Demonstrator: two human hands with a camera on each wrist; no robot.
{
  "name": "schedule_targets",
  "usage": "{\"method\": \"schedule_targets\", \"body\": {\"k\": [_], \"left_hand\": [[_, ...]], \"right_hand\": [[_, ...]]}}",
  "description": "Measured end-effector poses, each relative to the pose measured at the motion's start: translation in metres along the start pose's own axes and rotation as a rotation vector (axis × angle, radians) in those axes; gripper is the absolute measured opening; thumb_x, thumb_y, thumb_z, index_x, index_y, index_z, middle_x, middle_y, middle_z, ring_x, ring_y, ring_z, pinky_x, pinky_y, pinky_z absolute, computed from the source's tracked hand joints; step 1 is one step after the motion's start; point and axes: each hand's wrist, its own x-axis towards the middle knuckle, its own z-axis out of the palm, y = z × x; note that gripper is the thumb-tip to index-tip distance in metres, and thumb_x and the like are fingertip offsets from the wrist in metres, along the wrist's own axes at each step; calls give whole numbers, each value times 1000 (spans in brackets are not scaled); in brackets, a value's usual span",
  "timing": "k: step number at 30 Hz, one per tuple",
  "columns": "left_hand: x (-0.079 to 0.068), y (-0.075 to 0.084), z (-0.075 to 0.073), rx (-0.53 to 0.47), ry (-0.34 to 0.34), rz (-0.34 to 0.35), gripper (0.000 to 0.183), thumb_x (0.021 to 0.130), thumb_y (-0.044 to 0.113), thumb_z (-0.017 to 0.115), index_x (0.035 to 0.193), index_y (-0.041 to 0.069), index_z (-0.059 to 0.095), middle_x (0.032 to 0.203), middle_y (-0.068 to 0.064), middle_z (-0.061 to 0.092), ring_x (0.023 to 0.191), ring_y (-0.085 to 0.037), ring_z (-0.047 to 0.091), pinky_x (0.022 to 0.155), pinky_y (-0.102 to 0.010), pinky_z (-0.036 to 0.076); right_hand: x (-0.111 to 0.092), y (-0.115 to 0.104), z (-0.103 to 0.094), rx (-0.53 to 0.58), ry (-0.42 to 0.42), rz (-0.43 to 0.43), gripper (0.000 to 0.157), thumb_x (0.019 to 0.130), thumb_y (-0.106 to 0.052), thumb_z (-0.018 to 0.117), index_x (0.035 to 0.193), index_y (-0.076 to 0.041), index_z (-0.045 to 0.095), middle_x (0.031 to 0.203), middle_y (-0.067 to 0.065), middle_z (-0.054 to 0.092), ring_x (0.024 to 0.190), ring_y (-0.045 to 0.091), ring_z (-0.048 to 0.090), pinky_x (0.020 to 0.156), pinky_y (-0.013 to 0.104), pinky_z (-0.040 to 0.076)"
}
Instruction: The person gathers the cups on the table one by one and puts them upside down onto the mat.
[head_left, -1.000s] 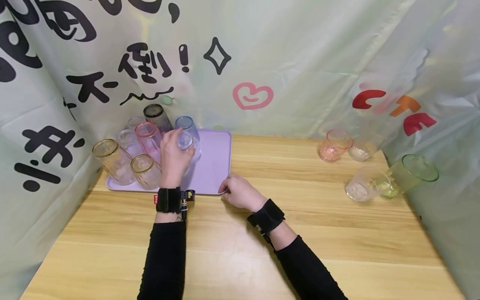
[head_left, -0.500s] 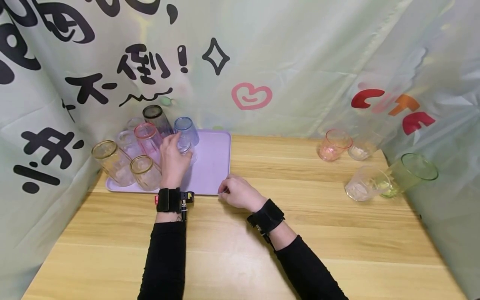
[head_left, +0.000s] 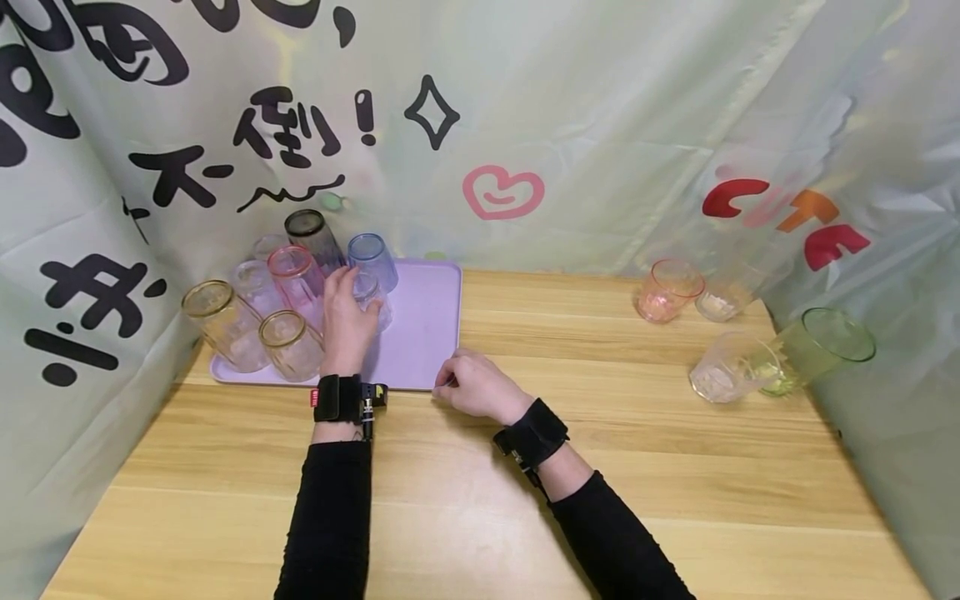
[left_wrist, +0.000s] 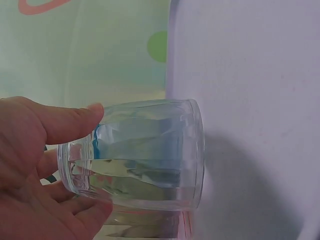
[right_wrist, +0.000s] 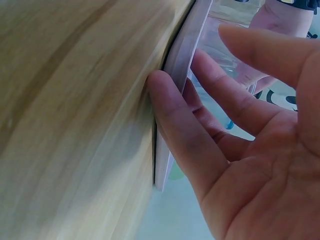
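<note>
My left hand holds a clear glass on the purple tray. In the left wrist view the thumb lies on one side of its thick base and the fingers on the other; its wider end meets the tray. A blue glass stands just behind it, and a pink glass is left of the hand. My right hand is at the tray's front right corner. In the right wrist view its fingertips touch the tray's edge, thumb held apart.
Left on the tray stand an amber-rimmed tall glass, a shorter amber-rimmed one and a dark grey glass. Across the wooden table are a red-rimmed glass, clear glasses and a green one. Curtains hang behind.
My left hand has lowered the clear glass onto the tray in front of the blue one, and its fingers have shifted slightly left. The right hand has stayed at the tray's corner.
</note>
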Motion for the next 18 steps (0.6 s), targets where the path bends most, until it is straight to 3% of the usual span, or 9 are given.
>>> {"method": "schedule_targets", "body": {"k": [8,12,18], "left_hand": [[-2,3,1,38,18,-7,59,77,17,67,130,5,46,139,-14,33,125,-24,27,104,-41,27],[-2,10,2,33,127,57,53,77,17,66,125,4,50,132,-14,38,121,-22,29,100,-41,31],[0,23,5,25,318,171,38,76,16,63,112,4,60,117,-13,46,109,-27,36,91,-44,33]], "right_hand": [[-2,0,-3,32,-22,12,18,81,-28,65,91,-13,65,89,-1,56,77,8,49,70,24,45],[-2,4,-9,52,21,-3,27,82,-28,64,101,-8,63,94,2,57,78,9,51,68,24,47],[-6,9,-33,95,211,-18,28,83,-28,64,104,-10,62,102,4,57,86,15,52,72,29,48]]}}
